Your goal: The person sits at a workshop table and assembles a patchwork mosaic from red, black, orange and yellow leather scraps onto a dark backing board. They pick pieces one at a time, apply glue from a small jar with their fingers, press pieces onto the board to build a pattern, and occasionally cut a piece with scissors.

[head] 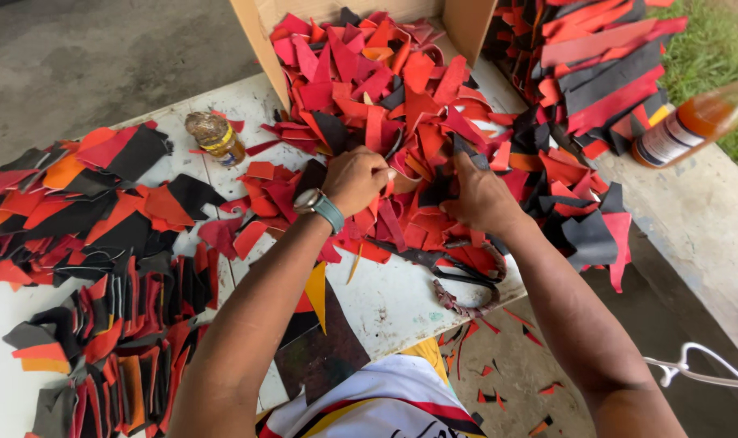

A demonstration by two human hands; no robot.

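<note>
I am seeing both hands working in the scrap pile point(401, 105) on the table point(393, 304). Left hand point(354, 178) is closed, pinching a scrap; right hand point(481, 197) is gripping a dark piece point(466, 152) pointing up-left, directly ahead.

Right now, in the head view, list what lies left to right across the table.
Sorted stacks → small bottle → left hand → right hand → black scrap → big bottle.
</note>
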